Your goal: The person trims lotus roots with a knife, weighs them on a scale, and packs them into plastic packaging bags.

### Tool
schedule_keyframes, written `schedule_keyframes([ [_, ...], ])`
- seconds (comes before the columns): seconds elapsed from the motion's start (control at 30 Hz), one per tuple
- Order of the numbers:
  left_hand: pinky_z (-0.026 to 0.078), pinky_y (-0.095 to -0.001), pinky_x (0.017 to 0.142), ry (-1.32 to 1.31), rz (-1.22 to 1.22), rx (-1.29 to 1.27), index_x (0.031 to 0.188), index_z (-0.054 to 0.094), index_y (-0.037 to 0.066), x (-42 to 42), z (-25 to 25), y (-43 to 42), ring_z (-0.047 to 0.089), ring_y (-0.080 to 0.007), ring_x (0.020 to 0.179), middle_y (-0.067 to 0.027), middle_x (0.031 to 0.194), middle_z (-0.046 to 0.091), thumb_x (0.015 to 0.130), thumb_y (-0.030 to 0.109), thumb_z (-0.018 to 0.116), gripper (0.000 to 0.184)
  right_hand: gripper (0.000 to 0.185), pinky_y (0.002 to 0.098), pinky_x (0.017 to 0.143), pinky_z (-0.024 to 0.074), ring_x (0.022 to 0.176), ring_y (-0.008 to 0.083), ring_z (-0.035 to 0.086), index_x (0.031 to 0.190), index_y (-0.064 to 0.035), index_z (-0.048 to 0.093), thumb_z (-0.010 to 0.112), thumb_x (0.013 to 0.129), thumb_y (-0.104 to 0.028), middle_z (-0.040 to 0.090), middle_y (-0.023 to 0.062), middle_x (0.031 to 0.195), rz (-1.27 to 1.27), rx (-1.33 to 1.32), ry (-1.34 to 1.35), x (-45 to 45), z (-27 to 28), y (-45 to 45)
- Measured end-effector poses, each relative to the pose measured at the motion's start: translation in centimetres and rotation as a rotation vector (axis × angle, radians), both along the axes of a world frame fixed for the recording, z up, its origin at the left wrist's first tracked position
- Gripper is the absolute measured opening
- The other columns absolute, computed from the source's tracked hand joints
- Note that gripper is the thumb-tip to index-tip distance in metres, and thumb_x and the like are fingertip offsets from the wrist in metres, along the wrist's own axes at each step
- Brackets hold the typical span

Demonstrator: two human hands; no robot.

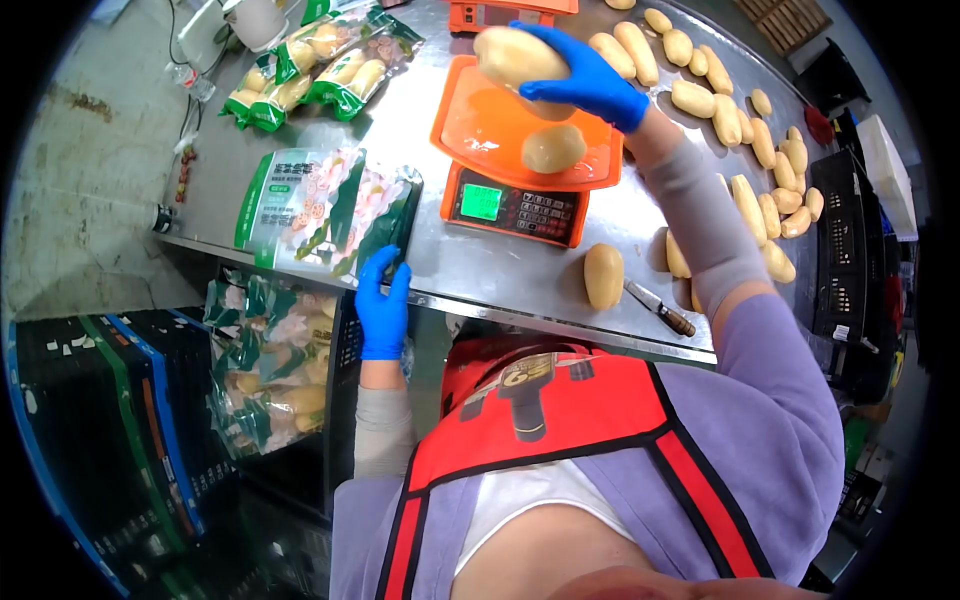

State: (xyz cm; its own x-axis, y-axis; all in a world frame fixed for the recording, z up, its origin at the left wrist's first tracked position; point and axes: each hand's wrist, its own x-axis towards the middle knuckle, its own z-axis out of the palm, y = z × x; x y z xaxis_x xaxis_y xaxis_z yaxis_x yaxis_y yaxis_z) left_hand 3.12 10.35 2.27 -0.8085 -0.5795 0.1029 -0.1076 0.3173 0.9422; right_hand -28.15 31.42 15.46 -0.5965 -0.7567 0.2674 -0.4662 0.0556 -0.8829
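Observation:
In my blue-gloved right hand (590, 75) is a large peeled potato (508, 57), held above the orange tray (465, 110) of a scale. Another potato (553, 149) lies in that tray, below my hand. The scale's display (481, 202) glows green, its digits too small to read. My left hand (382, 305), also gloved in blue, is at the table's front edge with its fingers apart and nothing in it. Just beyond its fingertips lies a stack of flat printed bags (320, 207). A single potato (603, 276) rests right of the scale, beside a knife (660, 307).
Filled potato bags (340, 65) lie at the back left of the metal table (430, 262). Many loose potatoes (727, 120) spread over its right side. A second orange scale (512, 12) stands at the back. More filled bags (275, 370) sit in a crate below the left edge.

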Motion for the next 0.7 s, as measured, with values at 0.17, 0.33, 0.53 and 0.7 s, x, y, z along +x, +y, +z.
schedule_keyframes([
  [0.17, 0.038, -0.0435, 0.099, 0.059, -0.309, 1.008, 0.135, 0.035, 0.006, -3.8, 5.7, 5.0, 0.049, -0.0328, 0.116, -0.0167, 0.135, 0.042, 0.09, 0.057, 0.041, 0.068, 0.085, 0.0332, 0.097, 0.0397, 0.117, 0.0199, 0.047, 0.136, -0.0021, 0.031, 0.07, 0.074, -0.045, 0.047, 0.0096, 0.128, 0.173, -0.532, -0.564, 9.6, 0.2, -0.9],
  [0.33, 0.038, -0.0447, 0.1, 0.195, -0.553, 1.48, 0.139, 0.031, 0.009, -5.9, 8.9, 7.6, 0.046, -0.0322, 0.118, -0.014, 0.139, 0.037, 0.089, 0.056, 0.043, 0.07, 0.094, 0.0378, 0.106, 0.0282, 0.129, 0.0231, 0.036, 0.14, -0.0027, 0.025, 0.072, 0.072, -0.046, 0.037, 0.0105, 0.139, 0.166, -0.566, -0.582, 14.5, -3.0, -1.2],
  [0.53, 0.042, -0.0352, 0.097, 0.233, -0.277, 1.149, 0.135, 0.034, 0.003, -5.0, 7.8, 5.2, 0.048, -0.0245, 0.117, -0.0117, 0.129, 0.047, 0.084, 0.032, 0.062, 0.065, 0.068, 0.0362, 0.107, 0.0269, 0.128, 0.0217, 0.037, 0.137, -0.0033, 0.033, 0.062, 0.085, -0.036, 0.039, 0.0087, 0.138, 0.408, -0.388, -0.889, 13.0, -3.6, 1.9],
  [0.7, 0.043, -0.0316, 0.093, 0.109, -0.195, 0.446, 0.131, 0.038, 0.001, -4.2, 7.4, 3.9, 0.051, -0.018, 0.108, -0.0101, 0.12, 0.051, 0.073, 0.01, 0.073, 0.068, 0.052, 0.0319, 0.094, 0.0429, 0.115, 0.0163, 0.047, 0.137, -0.0043, 0.035, 0.037, 0.098, -0.038, 0.045, 0.0062, 0.131, 0.282, -0.156, -0.942, 14.3, -5.9, 1.5],
])
